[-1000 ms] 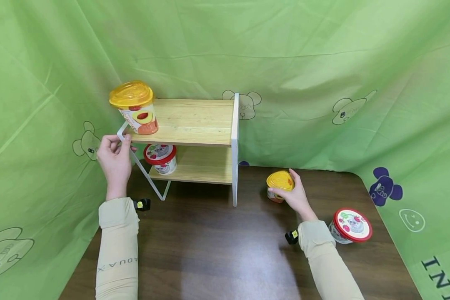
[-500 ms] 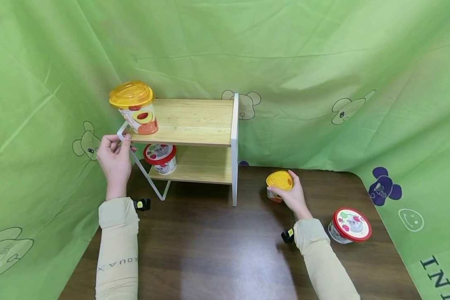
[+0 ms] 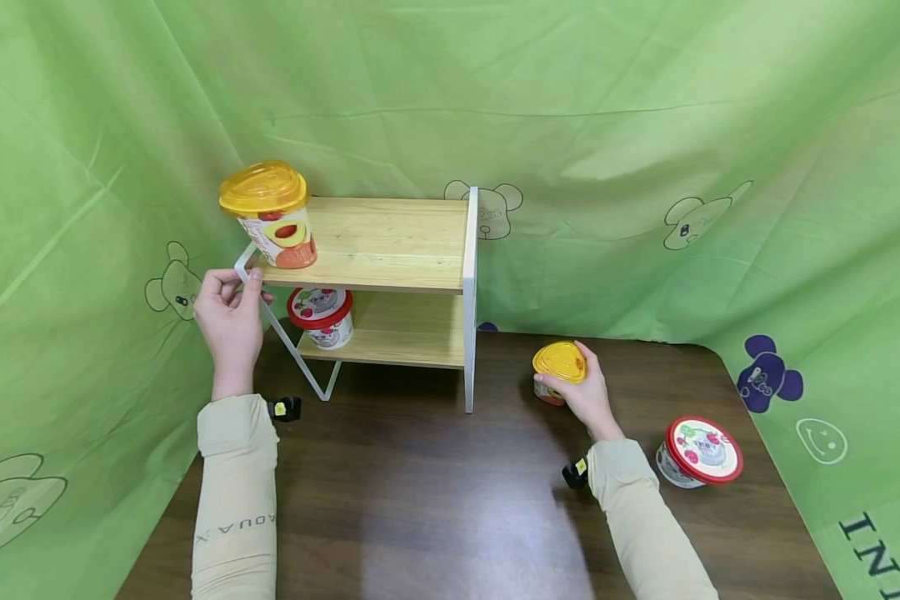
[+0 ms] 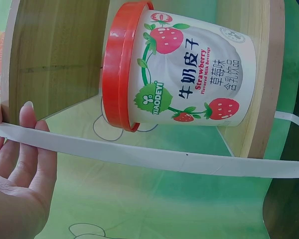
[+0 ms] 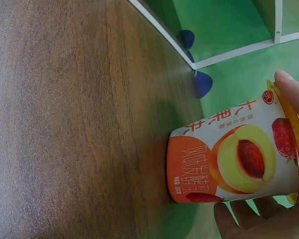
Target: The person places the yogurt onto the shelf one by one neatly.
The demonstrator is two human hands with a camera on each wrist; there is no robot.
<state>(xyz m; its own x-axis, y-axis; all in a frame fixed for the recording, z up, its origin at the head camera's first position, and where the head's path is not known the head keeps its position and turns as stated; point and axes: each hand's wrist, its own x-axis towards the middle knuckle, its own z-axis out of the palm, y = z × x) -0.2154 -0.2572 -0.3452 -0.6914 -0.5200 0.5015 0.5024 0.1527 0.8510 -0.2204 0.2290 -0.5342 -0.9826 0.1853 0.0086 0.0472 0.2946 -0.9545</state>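
Observation:
My right hand (image 3: 583,392) grips a yellow-lidded peach yogurt cup (image 3: 559,372) that stands on the dark wooden table (image 3: 450,500), right of the rack; fingers wrap round the cup (image 5: 234,167) near its lid. My left hand (image 3: 228,317) holds the white metal frame (image 3: 249,267) at the left end of the two-tier wooden rack (image 3: 390,242); in the left wrist view the fingers (image 4: 27,149) lie along the frame bar (image 4: 154,157). Another yellow-lidded peach cup (image 3: 272,212) stands on the top shelf's left. A red-lidded strawberry cup (image 3: 321,317) sits on the lower shelf (image 4: 182,69).
A second red-lidded strawberry cup (image 3: 699,452) stands on the table at the right, behind my right forearm. Green cloth with bear prints (image 3: 645,150) hangs round the back and both sides. The rack's white right upright (image 3: 470,300) stands between the shelves and the held cup.
My right forearm has shifted slightly to the left; the hand stays on the peach cup. The left hand and the rack have not moved.

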